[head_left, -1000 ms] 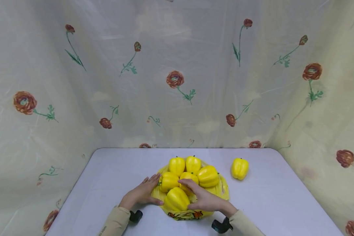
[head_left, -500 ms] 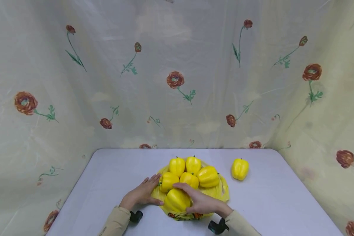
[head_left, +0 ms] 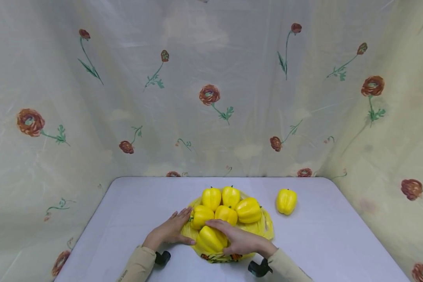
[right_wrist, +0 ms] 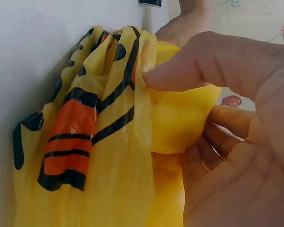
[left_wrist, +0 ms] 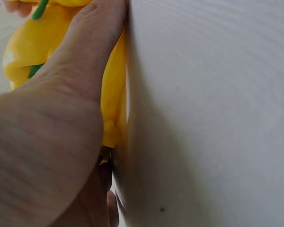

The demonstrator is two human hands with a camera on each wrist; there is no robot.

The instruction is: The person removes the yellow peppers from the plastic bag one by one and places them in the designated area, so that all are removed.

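A yellow plastic bag (head_left: 264, 227) with black and orange print lies spread on the table, several yellow bell peppers on it. My right hand (head_left: 241, 239) grips the nearest bell pepper (head_left: 209, 239) from the right. In the right wrist view the thumb lies across that pepper beside the printed bag (right_wrist: 116, 142), fingers curled round its far side. My left hand (head_left: 170, 231) rests with straight fingers along the bag's left edge, beside another bell pepper (head_left: 201, 217). In the left wrist view the thumb side of the left hand (left_wrist: 61, 109) covers part of the peppers.
One more bell pepper (head_left: 286, 201) stands apart on the white table (head_left: 324, 235), right of the bag. Flower-printed sheeting (head_left: 246, 98) walls off the back and both sides. A black wrist device (head_left: 260, 268) hangs under the right wrist.
My right hand has shifted slightly left and closed in on the nearest bell pepper, which has turned a little. The left hand stays in place.
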